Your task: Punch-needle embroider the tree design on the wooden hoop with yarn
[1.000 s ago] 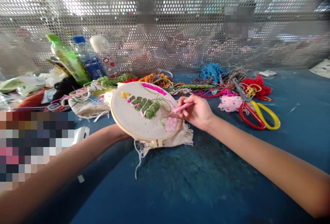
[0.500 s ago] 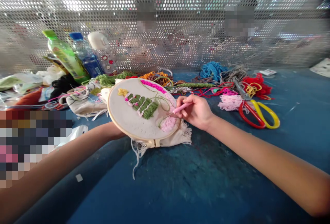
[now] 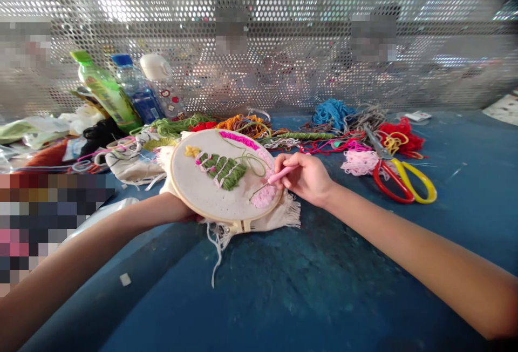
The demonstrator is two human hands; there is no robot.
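Note:
A round embroidery hoop (image 3: 175,179) is held tilted above the table, stretching pale cloth (image 3: 202,193). On the cloth are a green yarn tree (image 3: 226,173), a yellow star, a magenta band and a light pink patch (image 3: 264,196). My left hand (image 3: 183,209) supports the hoop from below at its left, its fingers mostly hidden under it. My right hand (image 3: 305,176) pinches a pink-handled punch needle (image 3: 282,173) at the hoop's right edge. The needle points down-left over the pink patch, and green yarn (image 3: 256,162) loops beside it.
Red-and-yellow-handled scissors (image 3: 393,179) lie at the right beside pink yarn (image 3: 359,162). Blue yarn (image 3: 332,113) and red yarn (image 3: 410,136) lie farther back. Bottles (image 3: 107,90) stand at the back left before a perforated metal screen (image 3: 283,71). A paper scrap (image 3: 125,279) lies in front.
My right hand and the punch needle have shifted slightly down and left over the pink patch. More of my left hand shows under the hoop. The whole view has moved a little.

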